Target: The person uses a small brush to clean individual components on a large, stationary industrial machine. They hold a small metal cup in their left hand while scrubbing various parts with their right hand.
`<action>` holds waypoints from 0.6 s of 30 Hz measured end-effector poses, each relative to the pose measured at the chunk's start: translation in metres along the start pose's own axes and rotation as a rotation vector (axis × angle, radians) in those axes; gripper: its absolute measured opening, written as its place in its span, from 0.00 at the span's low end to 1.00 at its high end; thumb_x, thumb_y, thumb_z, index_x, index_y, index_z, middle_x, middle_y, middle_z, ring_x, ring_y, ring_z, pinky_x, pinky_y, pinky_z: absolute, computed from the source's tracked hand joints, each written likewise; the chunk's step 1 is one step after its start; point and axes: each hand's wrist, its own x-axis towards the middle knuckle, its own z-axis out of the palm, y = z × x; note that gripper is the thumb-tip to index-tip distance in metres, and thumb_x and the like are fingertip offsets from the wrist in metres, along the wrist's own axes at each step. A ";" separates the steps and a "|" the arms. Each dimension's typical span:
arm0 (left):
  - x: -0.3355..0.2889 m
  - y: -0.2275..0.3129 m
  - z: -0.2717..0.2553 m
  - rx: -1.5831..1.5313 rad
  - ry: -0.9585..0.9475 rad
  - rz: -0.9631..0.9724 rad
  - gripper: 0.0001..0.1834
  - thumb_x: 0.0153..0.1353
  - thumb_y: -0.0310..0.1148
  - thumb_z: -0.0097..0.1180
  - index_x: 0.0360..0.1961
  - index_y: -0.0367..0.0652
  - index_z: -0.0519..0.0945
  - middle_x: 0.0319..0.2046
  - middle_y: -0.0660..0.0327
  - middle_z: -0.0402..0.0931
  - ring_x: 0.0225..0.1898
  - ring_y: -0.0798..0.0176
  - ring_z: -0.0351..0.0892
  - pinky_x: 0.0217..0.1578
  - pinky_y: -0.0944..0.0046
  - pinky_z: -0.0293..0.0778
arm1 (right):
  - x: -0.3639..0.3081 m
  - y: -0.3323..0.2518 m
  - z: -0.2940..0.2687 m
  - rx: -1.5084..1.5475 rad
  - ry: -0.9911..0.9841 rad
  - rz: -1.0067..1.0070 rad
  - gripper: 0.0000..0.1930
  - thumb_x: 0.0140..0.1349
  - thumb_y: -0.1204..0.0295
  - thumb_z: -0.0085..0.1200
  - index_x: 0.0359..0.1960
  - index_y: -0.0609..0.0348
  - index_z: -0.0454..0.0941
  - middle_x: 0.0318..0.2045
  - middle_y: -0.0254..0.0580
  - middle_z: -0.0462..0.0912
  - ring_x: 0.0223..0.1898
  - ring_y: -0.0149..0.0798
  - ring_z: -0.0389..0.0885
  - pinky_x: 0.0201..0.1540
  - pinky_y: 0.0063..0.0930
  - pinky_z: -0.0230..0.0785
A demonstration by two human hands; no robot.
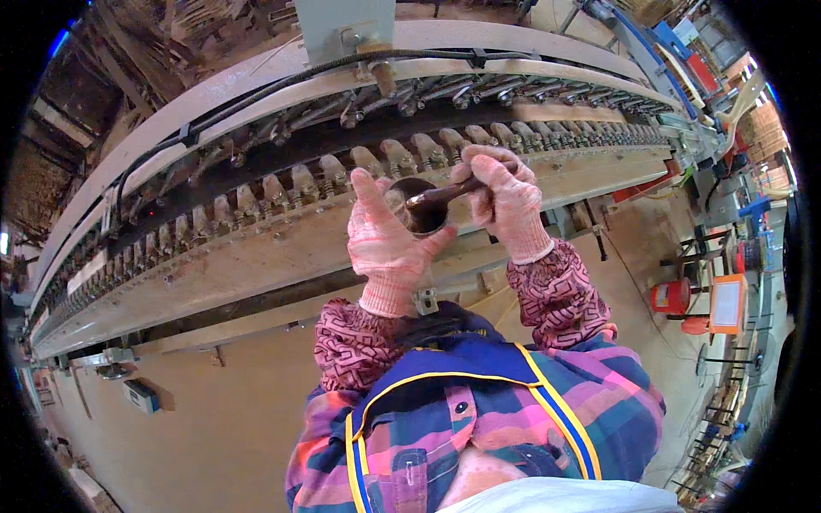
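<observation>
Workshop, long roller machine (282, 231) behind: left hand (386, 248) cups a dark round tin (419, 208); right hand (506, 201), at 3 o'clock, pinches a brush (445, 195) lying 9-to-3, tip in the tin.

A factory or industrial workshop. A long machine (342, 171) with a row of spring-loaded rollers and cable conduit sweeps from nine to two o'clock. Stacked timber (171, 34) fills eleven o'clock; a dusty concrete floor (214, 410) spreads at seven, with orange equipment (727, 303) at three o'clock.
</observation>
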 end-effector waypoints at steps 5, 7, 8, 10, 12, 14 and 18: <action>0.007 0.009 0.006 0.010 0.033 -0.023 0.80 0.34 0.46 0.83 0.75 0.43 0.31 0.56 0.45 0.76 0.55 0.41 0.76 0.55 0.50 0.74 | 0.010 0.010 -0.014 0.241 0.171 0.085 0.11 0.68 0.68 0.55 0.49 0.57 0.79 0.36 0.39 0.85 0.24 0.24 0.77 0.19 0.15 0.67; 0.009 0.008 0.007 0.035 0.032 -0.001 0.80 0.34 0.46 0.83 0.75 0.43 0.31 0.56 0.45 0.76 0.55 0.41 0.76 0.55 0.50 0.74 | 0.023 0.020 -0.032 0.349 0.214 0.073 0.11 0.70 0.67 0.53 0.49 0.55 0.79 0.36 0.35 0.83 0.22 0.22 0.73 0.17 0.12 0.64; 0.010 0.010 0.006 0.049 0.027 0.010 0.80 0.34 0.46 0.83 0.75 0.43 0.31 0.56 0.45 0.76 0.55 0.41 0.76 0.55 0.50 0.74 | 0.033 0.023 -0.044 0.302 0.138 -0.010 0.10 0.70 0.67 0.53 0.49 0.55 0.78 0.36 0.34 0.83 0.22 0.22 0.74 0.18 0.12 0.65; 0.009 0.012 0.003 0.078 -0.021 -0.034 0.81 0.34 0.46 0.84 0.75 0.44 0.30 0.56 0.44 0.76 0.55 0.41 0.76 0.55 0.50 0.74 | 0.063 0.019 -0.072 0.206 -0.015 -0.176 0.09 0.71 0.67 0.51 0.48 0.54 0.78 0.36 0.32 0.82 0.23 0.23 0.74 0.20 0.11 0.66; 0.005 0.006 0.004 0.107 -0.006 -0.026 0.81 0.33 0.45 0.84 0.76 0.45 0.30 0.56 0.44 0.76 0.55 0.41 0.76 0.55 0.51 0.74 | 0.097 0.002 -0.079 0.444 0.045 -0.091 0.08 0.70 0.68 0.53 0.47 0.53 0.79 0.36 0.34 0.83 0.26 0.25 0.77 0.24 0.15 0.72; 0.006 0.011 0.005 0.085 -0.010 -0.037 0.81 0.33 0.46 0.84 0.76 0.45 0.31 0.56 0.44 0.76 0.55 0.42 0.76 0.54 0.50 0.74 | 0.134 -0.012 -0.082 0.246 0.077 -0.272 0.09 0.70 0.67 0.54 0.47 0.53 0.80 0.36 0.35 0.85 0.28 0.24 0.78 0.29 0.19 0.75; 0.009 0.008 0.010 0.072 0.004 0.001 0.83 0.30 0.48 0.84 0.76 0.47 0.30 0.56 0.45 0.75 0.55 0.41 0.78 0.55 0.50 0.75 | 0.206 0.013 -0.112 -0.479 0.043 -0.426 0.11 0.69 0.68 0.55 0.49 0.58 0.80 0.38 0.40 0.86 0.29 0.30 0.83 0.28 0.24 0.80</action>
